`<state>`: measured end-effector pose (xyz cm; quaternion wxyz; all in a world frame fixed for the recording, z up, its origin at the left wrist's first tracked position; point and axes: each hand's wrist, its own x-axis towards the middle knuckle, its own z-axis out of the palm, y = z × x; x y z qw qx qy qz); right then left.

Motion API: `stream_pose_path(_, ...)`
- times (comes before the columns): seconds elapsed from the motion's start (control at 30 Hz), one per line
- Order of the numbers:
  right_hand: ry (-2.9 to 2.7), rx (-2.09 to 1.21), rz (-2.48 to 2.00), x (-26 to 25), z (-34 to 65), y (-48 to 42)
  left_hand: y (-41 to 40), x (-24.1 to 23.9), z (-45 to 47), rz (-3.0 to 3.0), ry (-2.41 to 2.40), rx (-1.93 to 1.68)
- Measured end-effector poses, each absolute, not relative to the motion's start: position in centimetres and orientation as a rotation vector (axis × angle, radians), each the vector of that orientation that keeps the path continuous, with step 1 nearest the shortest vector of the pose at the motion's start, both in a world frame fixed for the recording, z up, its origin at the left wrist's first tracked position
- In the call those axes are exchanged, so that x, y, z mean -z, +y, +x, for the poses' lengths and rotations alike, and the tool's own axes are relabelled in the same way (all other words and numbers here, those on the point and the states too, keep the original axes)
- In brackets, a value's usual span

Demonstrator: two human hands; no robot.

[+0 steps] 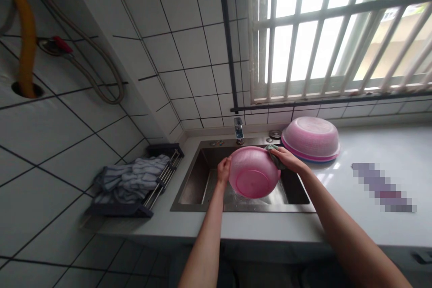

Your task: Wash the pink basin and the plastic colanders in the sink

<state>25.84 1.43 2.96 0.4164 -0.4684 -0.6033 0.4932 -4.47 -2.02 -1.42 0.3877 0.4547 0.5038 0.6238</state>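
A pink plastic basin [254, 172] is held tilted over the steel sink [194, 189], its round base turned toward me. My left hand [224, 170] grips the basin's left rim, fingers partly hidden behind it. At the upper right rim, my right hand [286, 157] is closed on a greenish cloth [274, 152], which touches the basin's edge. Below the basin the sink bottom looks wet. Behind it stands the chrome faucet [239, 130].
Upturned pink basins [312, 137] are stacked on the white counter [357, 144] to the right. On the left, a dark rack [165, 180] carries striped cloths [131, 177]. A barred window [320, 31] is above the counter. A blurred patch [383, 188] lies at the right.
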Motion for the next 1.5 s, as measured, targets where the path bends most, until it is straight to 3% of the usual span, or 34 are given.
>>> stream_pose_path(0.37,-1.873,-0.93,-1.114,0.3,19.2,0.7,-3.8,-0.3,-3.1,1.974,1.694,-1.338)
stream_pose_path(0.5,-1.954,-0.852,-1.055,0.5,17.8,-0.4,-3.7,-0.6,-2.2,1.852,1.949,-1.217)
stream_pose_path(0.8,-1.884,-0.929,-1.072,0.6,19.9,0.7,-3.1,-1.4,-4.2,1.362,2.174,-1.336)
stream_pose_path(1.07,-2.11,-1.104,-0.92,1.0,18.1,-0.9,-3.9,-0.7,-2.6,1.787,1.923,-1.23)
stream_pose_path(1.3,-1.703,-1.173,-0.981,2.1,19.8,1.3,-3.6,-1.1,-3.6,1.508,2.047,-1.467)
stream_pose_path(1.5,-0.907,-1.272,-0.893,2.4,21.3,3.2,-3.3,-0.6,-4.9,1.488,1.711,-1.746)
